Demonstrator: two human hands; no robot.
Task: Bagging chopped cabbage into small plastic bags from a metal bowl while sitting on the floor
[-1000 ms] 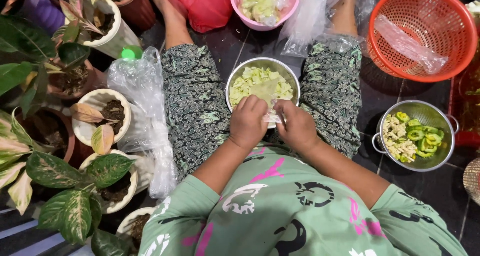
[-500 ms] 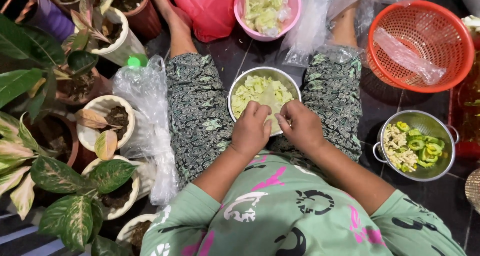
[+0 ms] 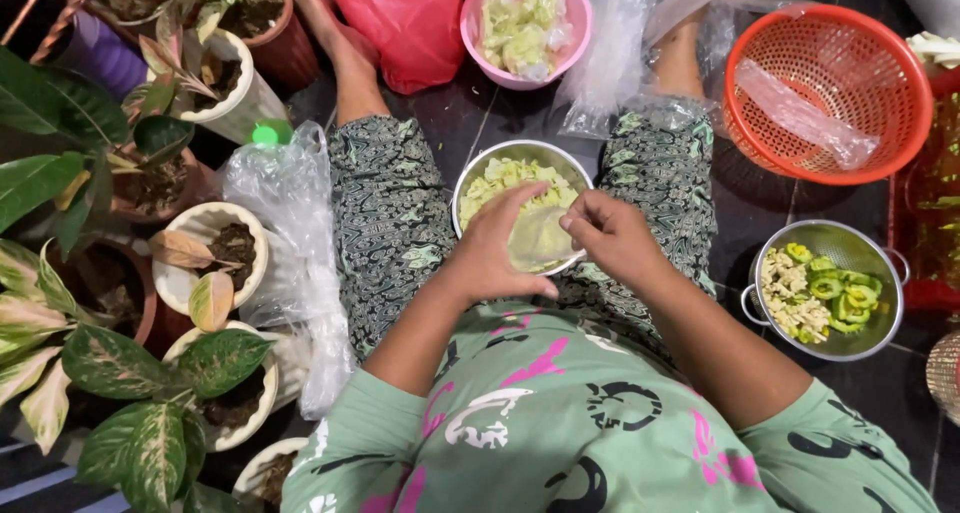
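Both hands have spread, stretching a thin bag (image 3: 538, 241) over the steel bowl (image 3: 470, 188).

Two steel bowls (image 3: 520, 163) (image 3: 870, 248), one pink bowl (image 3: 575, 33), one orange colander (image 3: 830, 93), one red bag (image 3: 405, 18).

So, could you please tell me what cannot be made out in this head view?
- Thin pale piece between left hand and right hand: translucent, kind unclear.
- Steel bowl: near rim hidden by the hands.
- Pink bowl: top cut off by the frame edge.
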